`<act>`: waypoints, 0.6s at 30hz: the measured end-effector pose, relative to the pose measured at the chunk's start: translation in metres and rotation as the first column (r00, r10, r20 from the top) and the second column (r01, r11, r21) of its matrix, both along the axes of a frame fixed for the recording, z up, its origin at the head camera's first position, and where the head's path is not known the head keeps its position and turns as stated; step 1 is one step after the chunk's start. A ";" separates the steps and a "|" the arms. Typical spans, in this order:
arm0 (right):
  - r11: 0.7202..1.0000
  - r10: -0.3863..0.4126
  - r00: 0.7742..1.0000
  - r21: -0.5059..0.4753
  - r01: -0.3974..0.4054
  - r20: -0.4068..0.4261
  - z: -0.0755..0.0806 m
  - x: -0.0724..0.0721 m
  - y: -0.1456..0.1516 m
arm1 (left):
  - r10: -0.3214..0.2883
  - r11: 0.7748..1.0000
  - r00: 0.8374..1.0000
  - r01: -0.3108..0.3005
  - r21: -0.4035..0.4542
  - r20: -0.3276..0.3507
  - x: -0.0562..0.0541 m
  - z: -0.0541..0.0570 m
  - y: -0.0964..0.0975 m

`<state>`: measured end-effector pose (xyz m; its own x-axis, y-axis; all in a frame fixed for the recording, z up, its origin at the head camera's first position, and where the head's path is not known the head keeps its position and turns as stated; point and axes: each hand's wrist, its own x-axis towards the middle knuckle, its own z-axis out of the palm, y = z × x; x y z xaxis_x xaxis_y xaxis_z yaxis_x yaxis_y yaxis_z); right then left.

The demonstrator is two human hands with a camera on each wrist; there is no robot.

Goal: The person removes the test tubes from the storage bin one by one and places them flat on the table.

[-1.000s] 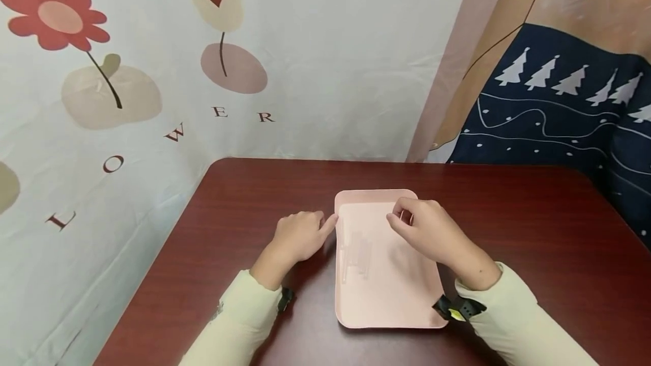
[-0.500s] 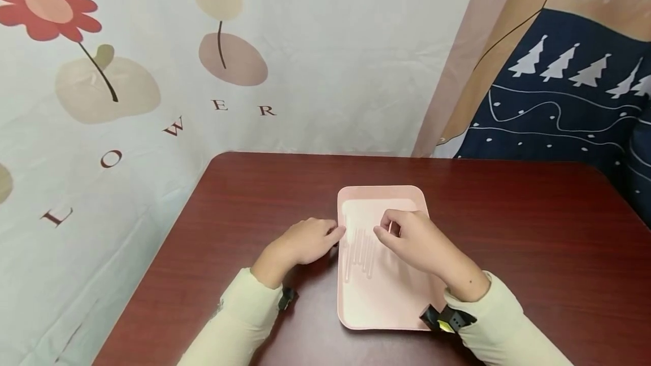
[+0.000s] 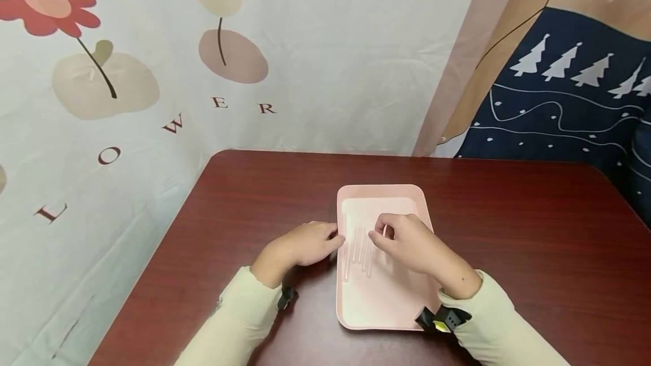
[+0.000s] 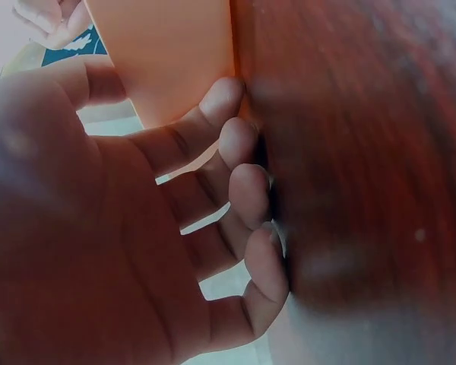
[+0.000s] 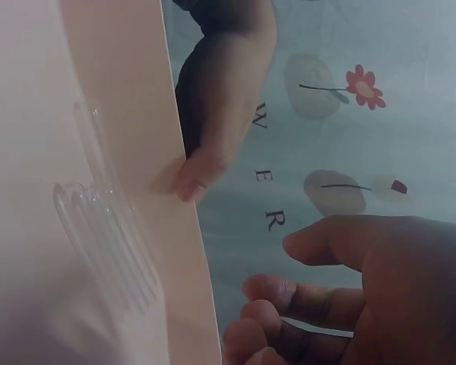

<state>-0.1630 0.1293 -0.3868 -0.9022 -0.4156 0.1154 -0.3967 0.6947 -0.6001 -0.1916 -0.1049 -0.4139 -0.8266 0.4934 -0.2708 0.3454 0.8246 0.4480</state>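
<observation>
A shallow pink tray [image 3: 373,306] lies on the table, its long side running away from me. Inside it, several clear, thin tubes [image 3: 361,250] with rounded ends lie side by side, and another tube [image 3: 346,264] is set along the left wall. My left hand [image 3: 302,243] holds the tray's left edge, thumb over the rim and fingers against the outside; its fingertips rest on the tabletop in the left wrist view. My right hand [image 3: 409,242] hovers over the tray just right of the tubes. Its thumb and loosely bent fingers [image 5: 262,312] stand apart with nothing between them.
The dark red-brown table [image 3: 264,185] has rounded far corners. Behind it hangs a pale cloth [image 3: 330,61] printed with flowers and letters. At the right back is a navy cloth [image 3: 554,100] with white trees.
My right hand has moved left and slightly nearer, towards the tubes. The left hand has shifted slightly nearer along the tray's edge. The head view has tilted a little.
</observation>
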 end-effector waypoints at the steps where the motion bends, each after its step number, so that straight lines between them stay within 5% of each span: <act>1: 1.000 0.001 1.000 -0.001 -0.001 0.005 0.000 -0.001 0.000 | -0.001 1.000 1.000 0.001 -0.001 -0.001 0.000 0.000 0.000; 18: 1.000 -0.006 0.997 0.018 0.005 0.071 -0.012 -0.007 0.001 | -0.002 1.000 1.000 0.002 0.017 0.019 -0.002 -0.001 -0.001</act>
